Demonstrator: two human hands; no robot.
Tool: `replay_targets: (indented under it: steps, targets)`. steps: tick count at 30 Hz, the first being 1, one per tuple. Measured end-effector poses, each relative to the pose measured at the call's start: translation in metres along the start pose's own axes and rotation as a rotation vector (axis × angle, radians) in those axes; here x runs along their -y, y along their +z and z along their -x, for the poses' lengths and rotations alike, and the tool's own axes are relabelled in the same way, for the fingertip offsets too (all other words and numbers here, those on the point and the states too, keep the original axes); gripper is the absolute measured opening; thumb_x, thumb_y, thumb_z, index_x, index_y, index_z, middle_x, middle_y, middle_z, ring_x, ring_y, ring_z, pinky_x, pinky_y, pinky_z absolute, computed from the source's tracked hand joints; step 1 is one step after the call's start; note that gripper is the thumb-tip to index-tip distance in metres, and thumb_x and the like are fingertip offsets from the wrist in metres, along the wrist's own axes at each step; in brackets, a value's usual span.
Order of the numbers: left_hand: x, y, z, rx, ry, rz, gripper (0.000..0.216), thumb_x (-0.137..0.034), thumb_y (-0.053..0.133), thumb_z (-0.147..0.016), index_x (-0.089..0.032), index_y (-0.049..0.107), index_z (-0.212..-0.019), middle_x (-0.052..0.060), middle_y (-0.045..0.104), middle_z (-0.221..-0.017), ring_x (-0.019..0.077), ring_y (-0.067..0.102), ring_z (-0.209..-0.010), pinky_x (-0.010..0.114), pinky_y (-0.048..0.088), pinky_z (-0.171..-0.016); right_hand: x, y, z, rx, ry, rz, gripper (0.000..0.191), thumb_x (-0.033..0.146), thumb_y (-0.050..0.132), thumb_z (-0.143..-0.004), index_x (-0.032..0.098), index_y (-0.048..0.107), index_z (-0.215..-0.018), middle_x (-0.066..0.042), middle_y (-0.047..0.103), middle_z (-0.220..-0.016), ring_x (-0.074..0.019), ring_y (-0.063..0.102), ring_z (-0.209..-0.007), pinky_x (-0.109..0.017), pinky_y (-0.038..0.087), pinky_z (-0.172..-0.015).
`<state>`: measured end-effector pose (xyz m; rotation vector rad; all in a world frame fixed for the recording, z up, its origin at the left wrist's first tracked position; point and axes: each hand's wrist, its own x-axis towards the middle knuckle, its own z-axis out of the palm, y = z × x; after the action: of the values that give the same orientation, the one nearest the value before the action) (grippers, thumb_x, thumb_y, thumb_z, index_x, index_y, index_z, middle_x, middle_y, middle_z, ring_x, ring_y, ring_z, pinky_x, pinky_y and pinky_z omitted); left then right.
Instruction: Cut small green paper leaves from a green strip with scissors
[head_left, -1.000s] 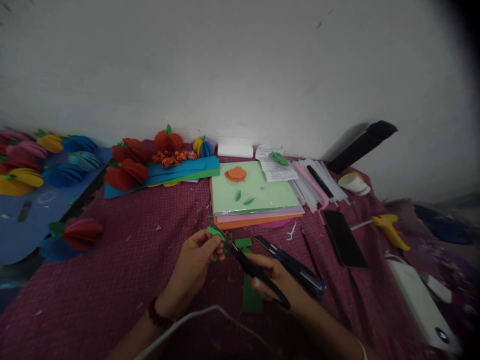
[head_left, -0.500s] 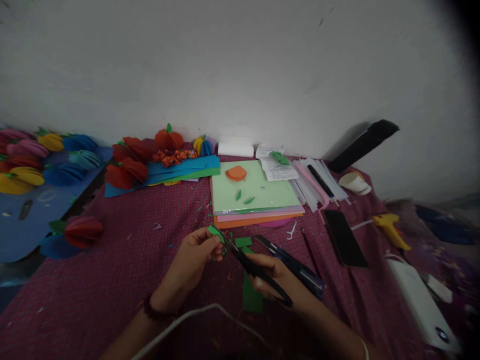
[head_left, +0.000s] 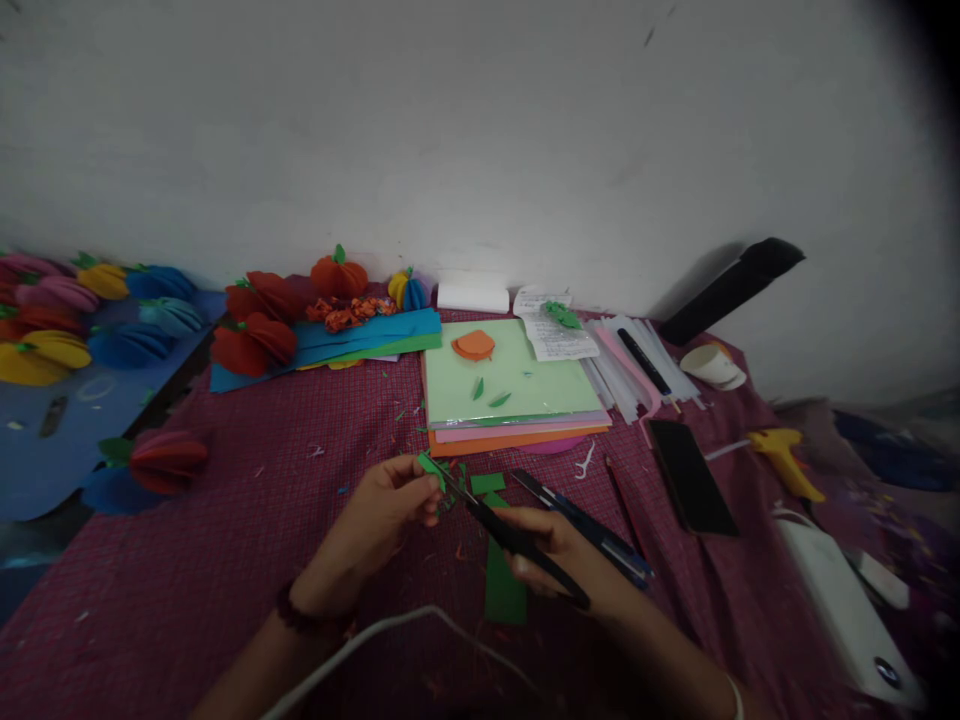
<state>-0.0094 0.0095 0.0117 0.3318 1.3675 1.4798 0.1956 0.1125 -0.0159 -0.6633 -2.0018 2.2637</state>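
Note:
My left hand (head_left: 379, 520) pinches a small green paper piece (head_left: 431, 467) between thumb and fingers, just above the maroon checked cloth (head_left: 247, 560). My right hand (head_left: 559, 560) is closed round the handles of black scissors (head_left: 510, 540), whose blades point up-left and meet the green piece. A green paper strip (head_left: 502, 590) lies on the cloth under the scissors, and another green scrap (head_left: 487, 484) lies just beyond them. A second pair of blue-handled scissors (head_left: 592, 530) lies right of my right hand.
A stack of coloured sheets (head_left: 517, 385) with an orange cutout (head_left: 473, 345) lies ahead. Paper pumpkins (head_left: 255, 335) stand at left and back. A black phone (head_left: 690, 475), yellow glue gun (head_left: 784, 460), white box (head_left: 847, 610) and glue sticks (head_left: 630, 365) lie at right. A white cable (head_left: 390, 630) crosses near me.
Both hands stay nearly in place. The scissors have shifted slightly lower and right against the green piece, and my left wrist has drawn back a little.

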Motion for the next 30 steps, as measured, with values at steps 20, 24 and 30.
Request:
replay_targets:
  steps: [20, 24, 30]
  targets:
    - [0.000, -0.007, -0.003, 0.026, 0.012, -0.032, 0.018, -0.027, 0.066, -0.067, -0.017, 0.062, -0.053, 0.000, 0.058, -0.051, 0.0100, 0.051, -0.043, 0.021, 0.044, -0.044, 0.003, -0.003, 0.000, 0.001, -0.003, 0.069, 0.052, 0.034, 0.069, -0.075, 0.024, 0.058, -0.125, -0.006, 0.066, -0.105, -0.0228, 0.061, -0.086, -0.037, 0.049, -0.076]
    - [0.001, -0.008, -0.004, 0.038, 0.015, -0.046, 0.018, -0.026, 0.064, -0.069, -0.017, 0.062, -0.053, 0.000, 0.058, -0.051, 0.0103, 0.052, -0.043, 0.022, 0.043, -0.045, 0.007, -0.004, 0.001, 0.000, -0.008, 0.069, 0.052, 0.033, 0.070, -0.075, 0.022, 0.059, -0.125, -0.007, 0.064, -0.110, -0.0229, 0.059, -0.092, -0.039, 0.047, -0.083]
    - [0.002, -0.009, -0.004, 0.041, 0.017, -0.061, 0.019, -0.025, 0.062, -0.070, -0.017, 0.060, -0.052, -0.001, 0.057, -0.050, 0.0096, 0.050, -0.041, 0.022, 0.041, -0.044, 0.012, -0.001, 0.002, -0.007, 0.054, 0.030, 0.055, 0.032, 0.072, -0.073, 0.023, 0.058, -0.125, -0.006, 0.065, -0.107, -0.0205, 0.059, -0.087, -0.037, 0.048, -0.080]
